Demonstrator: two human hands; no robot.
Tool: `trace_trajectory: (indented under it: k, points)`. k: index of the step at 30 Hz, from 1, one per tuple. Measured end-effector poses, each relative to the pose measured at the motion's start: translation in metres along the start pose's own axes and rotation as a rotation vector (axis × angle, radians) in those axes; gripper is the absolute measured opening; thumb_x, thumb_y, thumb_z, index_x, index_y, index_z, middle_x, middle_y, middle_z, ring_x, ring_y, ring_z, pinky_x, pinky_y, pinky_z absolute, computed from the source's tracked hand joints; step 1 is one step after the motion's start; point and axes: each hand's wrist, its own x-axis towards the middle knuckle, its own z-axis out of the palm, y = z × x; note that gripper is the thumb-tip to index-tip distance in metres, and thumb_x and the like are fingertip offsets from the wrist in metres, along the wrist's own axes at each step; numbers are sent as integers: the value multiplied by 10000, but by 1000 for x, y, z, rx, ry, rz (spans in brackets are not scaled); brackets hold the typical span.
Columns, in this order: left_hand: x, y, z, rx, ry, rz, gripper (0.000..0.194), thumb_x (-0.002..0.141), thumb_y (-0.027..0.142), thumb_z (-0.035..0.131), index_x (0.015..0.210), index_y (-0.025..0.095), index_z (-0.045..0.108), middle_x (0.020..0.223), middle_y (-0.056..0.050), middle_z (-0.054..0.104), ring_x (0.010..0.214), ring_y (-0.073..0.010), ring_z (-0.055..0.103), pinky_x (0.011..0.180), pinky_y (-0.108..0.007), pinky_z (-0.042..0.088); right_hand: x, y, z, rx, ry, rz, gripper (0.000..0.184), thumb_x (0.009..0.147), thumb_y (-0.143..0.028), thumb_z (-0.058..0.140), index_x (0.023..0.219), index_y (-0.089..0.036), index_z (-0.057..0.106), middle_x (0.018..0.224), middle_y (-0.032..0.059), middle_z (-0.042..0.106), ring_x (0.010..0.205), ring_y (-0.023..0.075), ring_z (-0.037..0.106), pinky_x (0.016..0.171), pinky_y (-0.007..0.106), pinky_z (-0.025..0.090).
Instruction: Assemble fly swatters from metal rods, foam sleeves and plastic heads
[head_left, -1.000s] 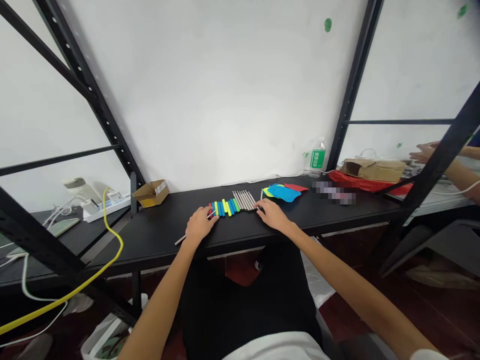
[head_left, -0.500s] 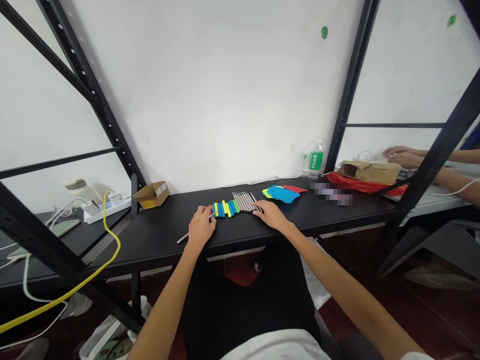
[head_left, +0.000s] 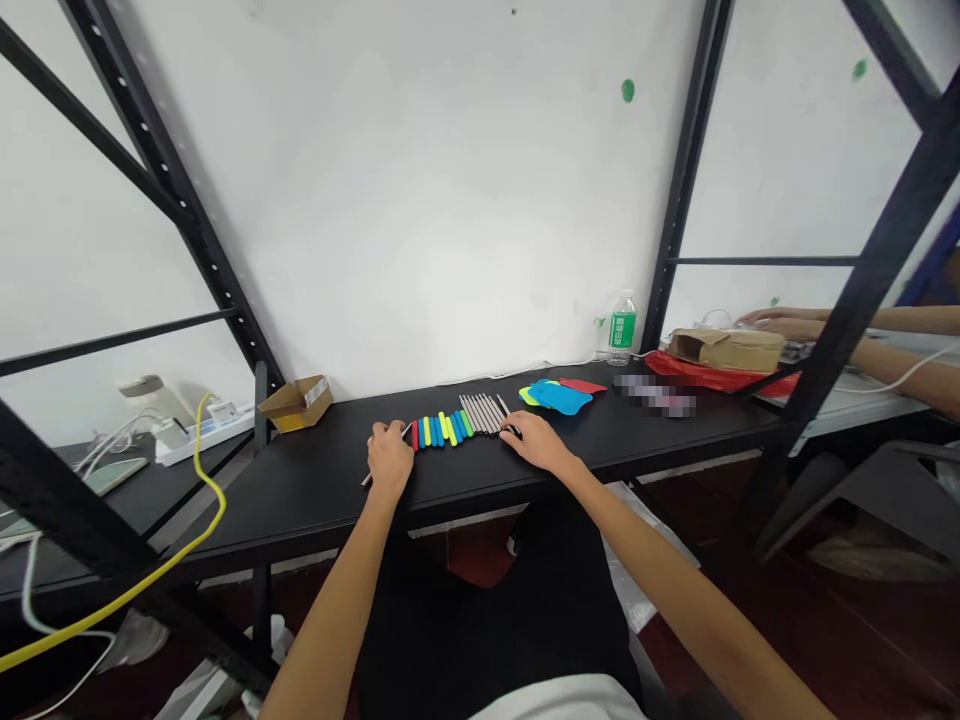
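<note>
My left hand (head_left: 390,458) is closed round a thin grey metal rod (head_left: 366,481), whose ends show on either side of the fingers. Just right of it lies a row of coloured sticks (head_left: 442,430) in red, blue, yellow and green, side by side on the black table. A row of grey metal rods (head_left: 480,413) continues that line to the right. At its right end, the fingers of my right hand (head_left: 531,438) are bent round the lower part of a slightly separate metal rod (head_left: 503,404); their tips are partly hidden.
Flat blue, yellow and red pieces (head_left: 562,396) lie right of the rods. Behind them stands a water bottle (head_left: 622,328). An open cardboard box (head_left: 296,405) is at the left, near a yellow cable (head_left: 214,510). Another person's hands (head_left: 784,325) are beyond the right frame post.
My left hand has moved left off the coloured sticks with its rod, uncovering the red one. My right hand stays at the end of the rods. The view has shifted slightly.
</note>
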Motion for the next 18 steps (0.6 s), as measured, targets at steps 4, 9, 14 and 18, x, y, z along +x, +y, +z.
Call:
trace_trajectory:
  k: [4,9,14,18]
  points:
    - [-1,-5,-14,-21,-76,19,418,895,214,469,1288,211,611,1257,-154,564,1068,-318,624,870,-405,501,0,3,2,-2,19,9,233,953,-296,577,1129,-198,693,1190,98,680,1122,231,626,990,344,461]
    - [-23,-35,-39,50,-111,18,473,916,422,453,1332,233,575,1303,-147,586,1098,-348,620,869,-436,503,1,4,1,12,62,66,264,952,-303,571,1167,-193,678,1221,109,671,1144,238,623,1009,349,460]
    - [-38,-50,-36,95,-103,-14,464,891,538,451,1163,223,656,1182,-143,650,1098,-360,607,862,-441,495,2,4,1,2,90,106,285,949,-295,565,1188,-176,665,1223,120,674,1153,251,624,1009,362,463]
    - [-39,-48,-33,33,-166,-58,390,905,472,428,1171,259,617,1014,-91,703,951,-325,657,741,-389,492,3,10,4,3,63,87,301,904,-202,595,1197,-194,664,1238,104,670,1162,243,621,1023,365,461]
